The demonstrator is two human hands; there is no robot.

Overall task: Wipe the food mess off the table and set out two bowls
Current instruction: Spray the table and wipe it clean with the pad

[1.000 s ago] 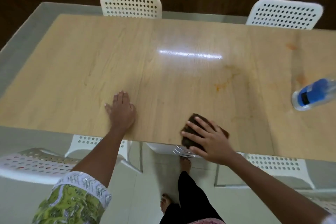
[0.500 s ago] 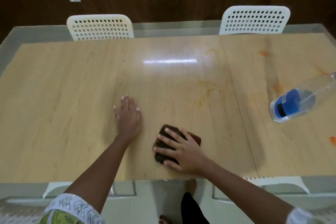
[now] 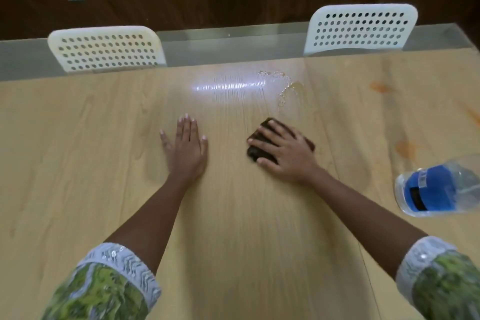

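Note:
My right hand (image 3: 281, 152) presses flat, fingers straight, on a dark brown cloth (image 3: 255, 152) in the middle of the wooden table (image 3: 78, 163). Just beyond the cloth lies a wet, pale orange smear (image 3: 284, 92). More orange stains (image 3: 404, 149) mark the table's right side, with another orange stain (image 3: 379, 87) farther back. My left hand (image 3: 185, 147) rests palm down on the table, to the left of the cloth, fingers straight. No bowls are in view.
A clear plastic bottle with a blue label (image 3: 439, 189) lies on its side at the right edge. Two white perforated chairs, one chair (image 3: 106, 48) at the left and another chair (image 3: 359, 28) at the right, stand behind the table's far edge.
My right hand has pushed the cloth away from the near edge toward the smear in the table's middle. The left hand stays flat on the table; the view has shifted forward.

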